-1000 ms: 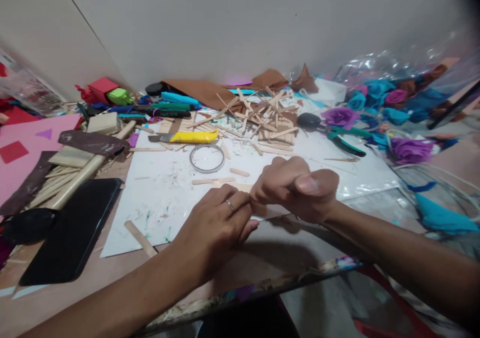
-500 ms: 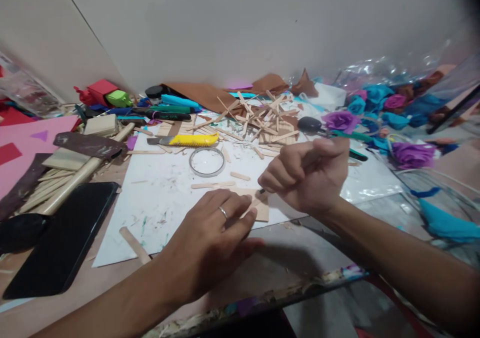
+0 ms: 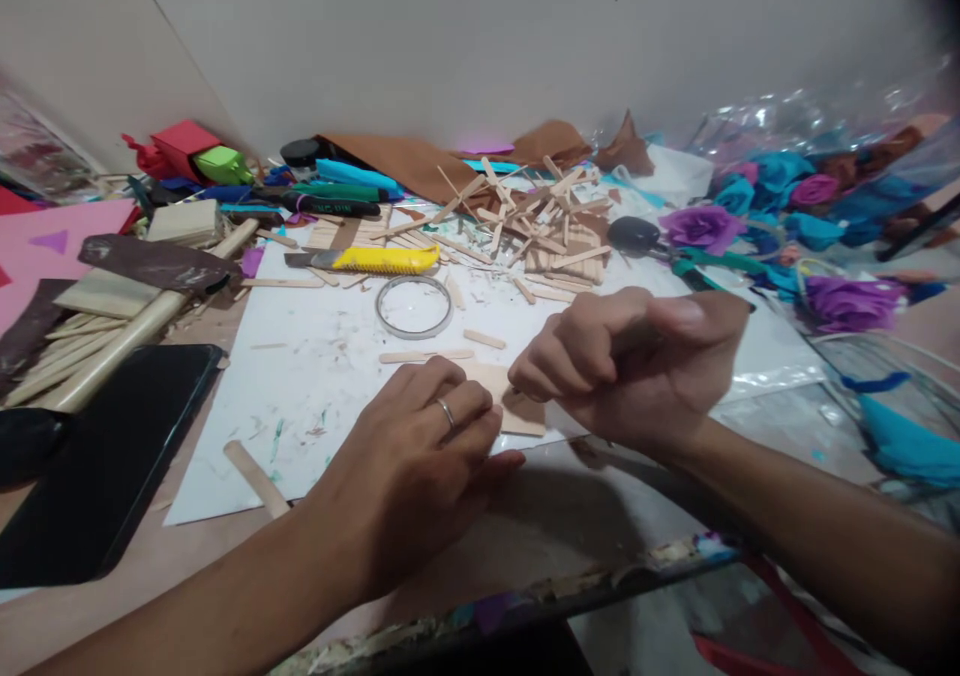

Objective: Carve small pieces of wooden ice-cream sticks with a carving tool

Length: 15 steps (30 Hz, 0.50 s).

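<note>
My left hand [image 3: 424, 456], with a ring on one finger, lies fingers-down on a small flat wooden panel [image 3: 521, 414] on the white sheet [image 3: 315, 396], pressing it in place. My right hand [image 3: 630, 361] hovers just right of it, curled into a fist with the thumb stretched out. Its fingertips are right over the panel's far edge. Whatever the fist holds is hidden by the fingers.
Behind the hands lie a tape ring [image 3: 414, 306], a yellow utility knife [image 3: 375, 259] and a heap of wooden sticks [image 3: 532, 221]. A black slab [image 3: 97, 456] sits at the left, a loose stick [image 3: 255, 476] near it. Paper flowers [image 3: 705, 226] and green-handled pliers [image 3: 701, 271] are on the right.
My right hand lifted off the panel and swung right, then came back down a little toward it. My left hand stayed pressed on the panel.
</note>
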Each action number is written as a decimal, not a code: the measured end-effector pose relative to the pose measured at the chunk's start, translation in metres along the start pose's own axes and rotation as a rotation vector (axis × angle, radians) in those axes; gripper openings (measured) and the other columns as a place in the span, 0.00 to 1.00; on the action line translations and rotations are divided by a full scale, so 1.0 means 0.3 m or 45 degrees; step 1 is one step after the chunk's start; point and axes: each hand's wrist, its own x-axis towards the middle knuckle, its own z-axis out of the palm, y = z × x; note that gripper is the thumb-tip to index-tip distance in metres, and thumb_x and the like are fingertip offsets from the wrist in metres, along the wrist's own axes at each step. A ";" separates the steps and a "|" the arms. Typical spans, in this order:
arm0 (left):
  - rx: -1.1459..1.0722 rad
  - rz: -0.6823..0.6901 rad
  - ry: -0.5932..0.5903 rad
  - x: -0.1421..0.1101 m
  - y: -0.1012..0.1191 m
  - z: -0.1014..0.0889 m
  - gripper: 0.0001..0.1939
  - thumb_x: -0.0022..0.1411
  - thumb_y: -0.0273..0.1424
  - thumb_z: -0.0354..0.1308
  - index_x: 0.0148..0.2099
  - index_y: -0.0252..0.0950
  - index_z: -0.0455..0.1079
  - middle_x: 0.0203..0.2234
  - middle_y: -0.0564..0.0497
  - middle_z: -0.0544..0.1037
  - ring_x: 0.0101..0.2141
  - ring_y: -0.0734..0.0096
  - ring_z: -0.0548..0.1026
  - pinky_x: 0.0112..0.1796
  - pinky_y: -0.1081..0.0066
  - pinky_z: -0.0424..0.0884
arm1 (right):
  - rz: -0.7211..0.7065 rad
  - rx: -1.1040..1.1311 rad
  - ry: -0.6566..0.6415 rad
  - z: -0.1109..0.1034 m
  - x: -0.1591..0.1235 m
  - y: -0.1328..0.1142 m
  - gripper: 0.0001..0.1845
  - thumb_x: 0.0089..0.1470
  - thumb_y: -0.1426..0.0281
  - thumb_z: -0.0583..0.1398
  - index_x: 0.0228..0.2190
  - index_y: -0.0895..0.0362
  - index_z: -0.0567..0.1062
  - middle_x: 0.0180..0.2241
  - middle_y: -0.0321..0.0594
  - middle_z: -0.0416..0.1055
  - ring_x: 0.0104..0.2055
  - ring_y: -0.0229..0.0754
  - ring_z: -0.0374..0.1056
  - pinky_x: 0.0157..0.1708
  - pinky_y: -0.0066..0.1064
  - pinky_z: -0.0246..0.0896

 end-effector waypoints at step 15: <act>-0.038 -0.016 -0.014 0.005 0.002 -0.001 0.09 0.74 0.32 0.58 0.45 0.34 0.79 0.38 0.46 0.81 0.42 0.58 0.72 0.41 0.57 0.74 | 0.044 0.027 0.047 0.028 -0.015 -0.006 0.27 0.59 0.53 0.61 0.17 0.54 0.60 0.14 0.28 0.47 0.17 0.34 0.43 0.22 0.32 0.44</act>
